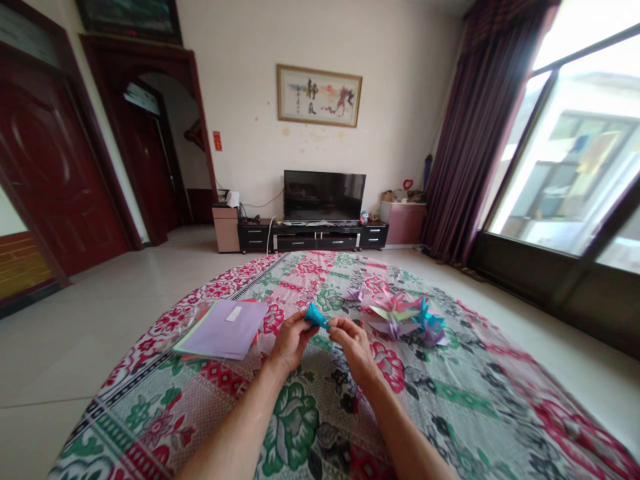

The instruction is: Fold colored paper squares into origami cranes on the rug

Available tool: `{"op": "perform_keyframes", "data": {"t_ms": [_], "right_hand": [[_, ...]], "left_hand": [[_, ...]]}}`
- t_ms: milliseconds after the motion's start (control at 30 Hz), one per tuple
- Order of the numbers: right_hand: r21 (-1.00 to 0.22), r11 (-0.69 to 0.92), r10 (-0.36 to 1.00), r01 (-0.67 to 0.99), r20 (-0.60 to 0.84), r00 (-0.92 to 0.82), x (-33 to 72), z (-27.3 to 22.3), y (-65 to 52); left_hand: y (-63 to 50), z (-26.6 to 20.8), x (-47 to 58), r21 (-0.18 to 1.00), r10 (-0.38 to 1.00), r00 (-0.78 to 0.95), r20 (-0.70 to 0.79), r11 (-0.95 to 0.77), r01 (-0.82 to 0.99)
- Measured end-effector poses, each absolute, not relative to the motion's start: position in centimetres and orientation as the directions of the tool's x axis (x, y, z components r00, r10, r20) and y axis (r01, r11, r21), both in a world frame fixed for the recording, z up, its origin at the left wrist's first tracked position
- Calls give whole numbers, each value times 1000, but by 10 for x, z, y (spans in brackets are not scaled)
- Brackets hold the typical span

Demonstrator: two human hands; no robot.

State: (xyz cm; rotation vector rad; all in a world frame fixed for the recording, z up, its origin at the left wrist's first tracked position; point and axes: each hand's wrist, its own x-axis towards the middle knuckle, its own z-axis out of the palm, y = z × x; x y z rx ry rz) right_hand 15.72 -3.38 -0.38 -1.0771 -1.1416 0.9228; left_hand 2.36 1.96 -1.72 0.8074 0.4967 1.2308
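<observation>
Both of my hands hold a small piece of folded blue paper (314, 315) above the patterned tablecloth. My left hand (294, 337) pinches its left side between thumb and fingers. At the lower right end of the paper, the fingertips of my right hand (354, 343) are closed on a narrow tip. A stack of coloured paper sheets (223, 333), lilac on top with a small white slip (233, 314), lies to the left of my hands. Over on the right sits a group of folded paper cranes (397, 307) in pink, green, lilac and blue, with one lilac crane (354, 293) a little apart.
The round table is covered with a red, green and grey floral tablecloth (295, 427). Beyond its far edge, a television (324, 195) stands on a low black cabinet (315, 239). Dark curtains (485, 133) and a large window (575, 153) are on the right; doors (55, 153) are on the left.
</observation>
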Motion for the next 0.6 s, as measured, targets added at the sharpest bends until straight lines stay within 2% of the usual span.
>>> {"op": "perform_keyframes", "data": {"t_ms": [300, 467, 600], "right_hand": [[-980, 159, 985, -116, 150, 81, 150, -4, -35], [-973, 163, 986, -165, 154, 63, 152, -11, -31], [-973, 179, 982, -143, 169, 81, 153, -12, -31]], "left_hand": [[21, -14, 23, 743, 952, 285, 115, 108, -661], [19, -11, 23, 741, 954, 288, 88, 130, -659], [18, -10, 22, 754, 952, 295, 78, 138, -643]]}}
